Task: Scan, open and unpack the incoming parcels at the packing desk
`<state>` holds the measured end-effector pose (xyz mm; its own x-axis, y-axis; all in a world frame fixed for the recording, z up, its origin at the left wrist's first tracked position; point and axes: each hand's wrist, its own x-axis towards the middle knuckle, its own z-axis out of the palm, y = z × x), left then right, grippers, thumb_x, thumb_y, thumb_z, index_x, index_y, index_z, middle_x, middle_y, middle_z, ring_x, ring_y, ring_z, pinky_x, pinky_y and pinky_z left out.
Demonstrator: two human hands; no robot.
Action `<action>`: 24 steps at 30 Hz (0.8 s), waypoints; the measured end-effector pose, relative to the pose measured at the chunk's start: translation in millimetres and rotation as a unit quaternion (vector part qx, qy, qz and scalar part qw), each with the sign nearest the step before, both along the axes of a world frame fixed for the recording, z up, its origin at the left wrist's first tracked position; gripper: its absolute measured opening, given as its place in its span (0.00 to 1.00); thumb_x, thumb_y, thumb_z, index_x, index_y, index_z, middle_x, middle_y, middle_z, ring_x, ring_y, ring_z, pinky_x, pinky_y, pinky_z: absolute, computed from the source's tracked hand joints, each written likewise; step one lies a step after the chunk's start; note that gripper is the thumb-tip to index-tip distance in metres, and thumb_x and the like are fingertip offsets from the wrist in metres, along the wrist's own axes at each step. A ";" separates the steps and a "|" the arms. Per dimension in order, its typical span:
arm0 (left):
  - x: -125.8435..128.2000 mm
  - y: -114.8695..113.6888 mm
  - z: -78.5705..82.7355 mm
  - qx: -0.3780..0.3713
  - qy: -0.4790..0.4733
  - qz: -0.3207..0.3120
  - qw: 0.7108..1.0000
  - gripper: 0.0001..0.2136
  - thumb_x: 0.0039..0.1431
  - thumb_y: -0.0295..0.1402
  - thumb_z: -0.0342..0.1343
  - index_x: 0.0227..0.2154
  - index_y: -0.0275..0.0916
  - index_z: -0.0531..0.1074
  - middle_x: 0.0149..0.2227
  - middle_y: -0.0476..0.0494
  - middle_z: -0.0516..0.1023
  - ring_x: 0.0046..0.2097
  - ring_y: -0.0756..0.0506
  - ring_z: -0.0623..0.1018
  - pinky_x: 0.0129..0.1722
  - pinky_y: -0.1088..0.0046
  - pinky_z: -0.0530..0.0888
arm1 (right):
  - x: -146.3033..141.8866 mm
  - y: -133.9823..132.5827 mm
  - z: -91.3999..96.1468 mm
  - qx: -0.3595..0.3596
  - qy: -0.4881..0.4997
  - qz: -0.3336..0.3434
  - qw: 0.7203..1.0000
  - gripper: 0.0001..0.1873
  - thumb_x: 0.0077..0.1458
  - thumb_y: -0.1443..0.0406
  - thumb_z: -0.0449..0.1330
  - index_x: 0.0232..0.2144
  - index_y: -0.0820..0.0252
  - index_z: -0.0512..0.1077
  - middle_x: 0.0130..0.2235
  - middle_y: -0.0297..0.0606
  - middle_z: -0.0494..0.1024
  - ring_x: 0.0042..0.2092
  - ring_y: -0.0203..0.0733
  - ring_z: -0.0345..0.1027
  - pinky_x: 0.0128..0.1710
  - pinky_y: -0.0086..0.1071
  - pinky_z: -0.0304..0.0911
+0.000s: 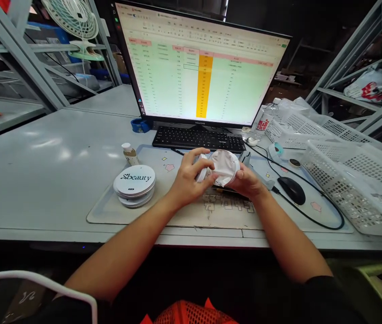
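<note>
My right hand (247, 181) grips a round white container (225, 164) by its right side, tilted so that its crumpled white lining faces me. My left hand (193, 174) has its fingers curled around a white piece with a rounded edge (203, 167), just left of the container. Whether this piece is a lid is hard to tell. The left fingertips are at the container's edge. To the left, a stack of round white tins (134, 180) marked "beauty" rests partly on the desk mat (174, 216). A small bottle (130, 154) with a white cap stands behind it.
A monitor (174, 76) and black keyboard (197, 138) stand behind my hands. At the right are a black mouse (291, 190), a looping black cable (326, 198), a tape roll (294, 163) and white plastic baskets (346, 180). Metal shelf frames (25, 49) rise on both sides.
</note>
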<state>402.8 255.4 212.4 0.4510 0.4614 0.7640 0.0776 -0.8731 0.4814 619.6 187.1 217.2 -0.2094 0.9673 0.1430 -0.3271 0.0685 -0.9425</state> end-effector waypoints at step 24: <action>-0.4 15.9 -2.4 -0.092 -0.094 -0.001 0.991 0.16 0.73 0.50 0.58 0.42 0.42 0.72 0.58 0.38 0.76 0.61 0.39 0.76 0.64 0.59 0.73 | -6.8 -4.1 8.5 -0.020 -0.049 -0.064 0.997 0.42 0.48 0.35 0.70 0.55 0.56 0.75 0.46 0.42 0.80 0.44 0.51 0.76 0.40 0.41 0.77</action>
<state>402.4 271.2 210.0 0.3104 0.5989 0.7382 -0.0307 -0.7698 0.6375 612.8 183.1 225.7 -0.0961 0.9915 0.0880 -0.2236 0.0646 -0.9725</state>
